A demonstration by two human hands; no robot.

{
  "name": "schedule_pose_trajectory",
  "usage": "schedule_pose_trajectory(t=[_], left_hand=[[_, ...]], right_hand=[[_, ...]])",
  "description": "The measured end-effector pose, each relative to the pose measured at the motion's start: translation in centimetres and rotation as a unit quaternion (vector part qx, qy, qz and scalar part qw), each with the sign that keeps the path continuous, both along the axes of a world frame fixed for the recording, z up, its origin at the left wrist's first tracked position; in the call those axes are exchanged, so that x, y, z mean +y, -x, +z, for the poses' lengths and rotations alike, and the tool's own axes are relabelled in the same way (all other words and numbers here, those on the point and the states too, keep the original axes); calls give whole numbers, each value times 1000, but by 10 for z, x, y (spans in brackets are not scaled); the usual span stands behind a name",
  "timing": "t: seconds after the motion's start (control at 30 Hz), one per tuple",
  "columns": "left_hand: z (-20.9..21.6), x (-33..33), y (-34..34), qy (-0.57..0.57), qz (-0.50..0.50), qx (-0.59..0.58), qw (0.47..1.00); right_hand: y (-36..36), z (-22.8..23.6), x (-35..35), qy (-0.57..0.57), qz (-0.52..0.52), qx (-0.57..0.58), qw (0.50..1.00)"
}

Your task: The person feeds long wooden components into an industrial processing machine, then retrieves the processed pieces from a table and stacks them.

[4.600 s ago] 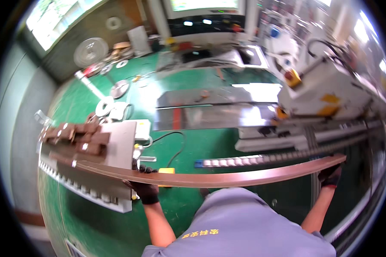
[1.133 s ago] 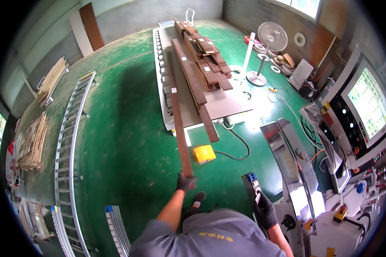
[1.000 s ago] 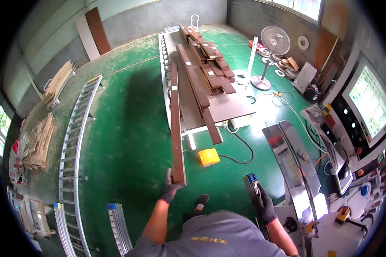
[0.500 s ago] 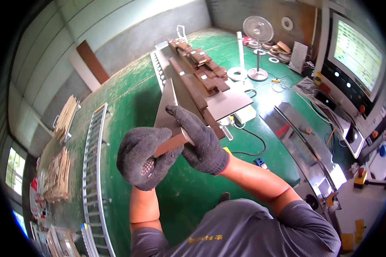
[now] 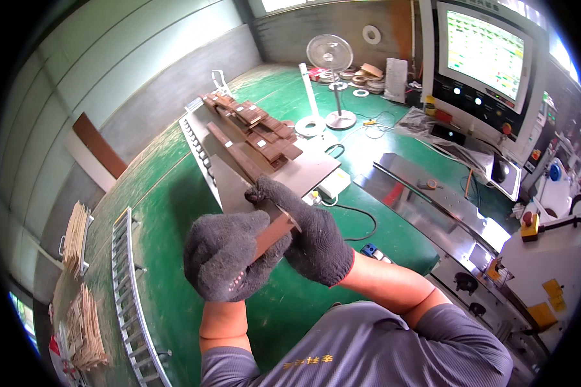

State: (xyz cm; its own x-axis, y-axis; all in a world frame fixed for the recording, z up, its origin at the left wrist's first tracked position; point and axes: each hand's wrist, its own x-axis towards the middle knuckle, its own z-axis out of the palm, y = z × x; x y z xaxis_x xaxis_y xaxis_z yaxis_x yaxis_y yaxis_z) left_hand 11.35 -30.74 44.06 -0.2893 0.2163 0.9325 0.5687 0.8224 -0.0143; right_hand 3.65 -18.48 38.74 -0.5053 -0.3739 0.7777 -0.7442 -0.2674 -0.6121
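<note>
Both my hands wear dark grey knitted gloves and are held close together in front of me. Between them is a brown board (image 5: 274, 237), with its narrow end face toward me. My left hand (image 5: 234, 255) is closed around the board's left side, its fingers curled under the end. Against the right edge near the same end, my right hand (image 5: 315, 235) grips the board, thumb along the top. The gloves hide much of the board. Beyond them stands a table (image 5: 313, 173) carrying several stacked brown strips (image 5: 265, 132).
A fan (image 5: 330, 55) stands past the table, near rolls of edging (image 5: 368, 80). At right are a machine with a metal bed (image 5: 426, 193) and a lit screen (image 5: 484, 55). A roller conveyor frame (image 5: 130, 297) and stacked wooden strips (image 5: 84, 329) lie left on the green floor.
My view has turned right, so the table and fan sit farther left and more of the machine shows. Both hands still hold the board, now tilted more steeply, with less of its face visible.
</note>
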Motion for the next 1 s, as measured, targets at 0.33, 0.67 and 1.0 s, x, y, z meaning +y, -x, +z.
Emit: schedule_pose_trajectory(t=[0.33, 0.67, 1.0], left_hand=[[-102, -61, 90, -466, -288, -58, 835], [-424, -198, 207, -866, -374, -223, 245], [-299, -80, 192, -812, -326, -248, 416]], right_hand=[[-6, -65, 65, 146, 67, -260, 952], [-216, -223, 355, -132, -833, -147, 517], [-456, -259, 411, 430, -661, -218, 574]])
